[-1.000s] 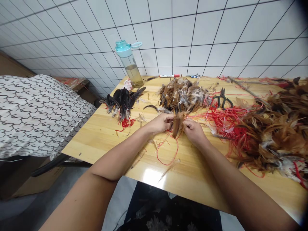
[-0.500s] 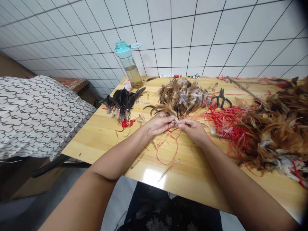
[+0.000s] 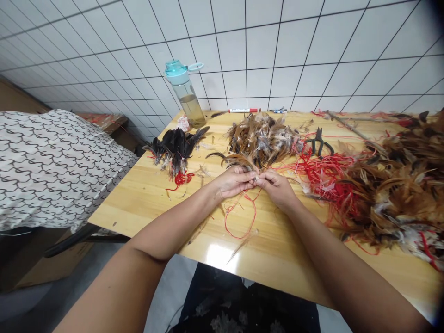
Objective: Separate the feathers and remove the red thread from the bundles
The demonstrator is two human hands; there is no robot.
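My left hand (image 3: 237,182) is closed on a few brown feathers (image 3: 239,160), whose curved tips point left above its fingers. Close against it, my right hand (image 3: 277,187) pinches at the pale quill ends of these feathers, fingertips almost meeting the left thumb. The exact grip there is too small to make out. Below both hands a loop of thin red string (image 3: 227,222) lies on the wooden table (image 3: 138,208). Right behind the hands rests a pile of brown feathers (image 3: 263,136).
Black feathers (image 3: 178,145) tied with red string lie left, before a water bottle (image 3: 190,108). Black-handled pliers (image 3: 318,141), tangled red string (image 3: 326,171) and a large brown feather heap (image 3: 398,185) are on the right. A red marker (image 3: 243,110) lies by the tiled wall.
My right hand has moved slightly left and in, so the fingertips of both hands now meet at the quill ends. The held feathers have shifted a little to the right.
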